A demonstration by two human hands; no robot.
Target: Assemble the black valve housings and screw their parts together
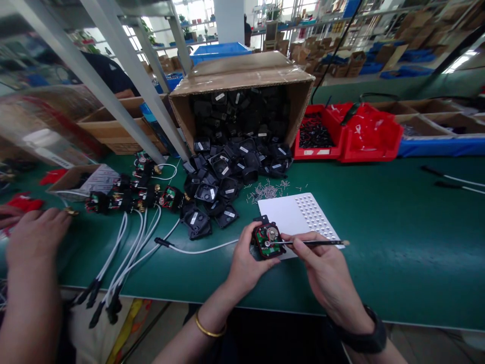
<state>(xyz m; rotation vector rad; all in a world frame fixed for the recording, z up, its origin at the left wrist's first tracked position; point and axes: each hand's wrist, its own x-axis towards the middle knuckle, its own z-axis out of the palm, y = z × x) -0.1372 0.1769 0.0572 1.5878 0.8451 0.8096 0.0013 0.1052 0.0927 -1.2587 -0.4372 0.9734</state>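
Note:
My left hand (248, 265) grips a small black housing (261, 251) with a green circuit board and a round metal part inside, fingers wrapped round its left and lower sides. A white cable (208, 251) runs left from it. My right hand (322, 263) pinches a thin dark stick-like tool (310, 242), whose metal tip reaches over the board. At the tip sits a small round silvery piece (267, 244); whether the tool holds it, I cannot tell. Partly beneath my hands lies a white sheet (282, 210) with rows of round silvery dots.
Behind, a cardboard box (242, 76) spills black housings (227, 172) onto the green table (397, 242). Loose screws (267, 191) lie before it. Red bins (371, 134) stand right. Cabled assemblies (144, 197) lie left, beside a co-worker's hand (36, 232).

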